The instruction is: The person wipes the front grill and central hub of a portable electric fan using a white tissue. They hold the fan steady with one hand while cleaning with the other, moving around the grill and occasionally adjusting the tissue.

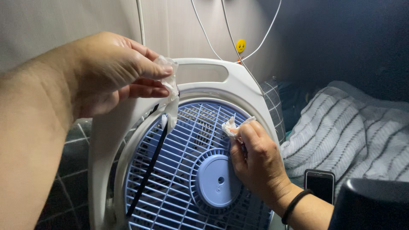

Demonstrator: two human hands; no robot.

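Filling the near left of the view, the left hand is raised above the fan, thumb and fingers pressed together, pinching a crumpled white wipe. The wipe hangs down from that grip and touches the white frame at the top left edge of the grille. A black strip runs from just under the wipe diagonally down across the left part of the grille; what it is cannot be told.

Right hand comes in from lower right, a black band on its wrist. Its fingers are closed on a second small wad of white tissue, held against the blue grille just up and right of the round blue hub. The hub has a small hole in its middle.

The fan stands upright, white frame with a carry handle slot at the top, blue slatted grille facing the camera.

Lower right, a dark phone lies beside a dark object at the corner. Behind it a striped grey-white blanket is heaped up. A dark checked cloth shows at lower left, by the fan.

Farthest back, a pale wall with white cables hanging down and a small yellow clip with a smiley face just above the fan handle.
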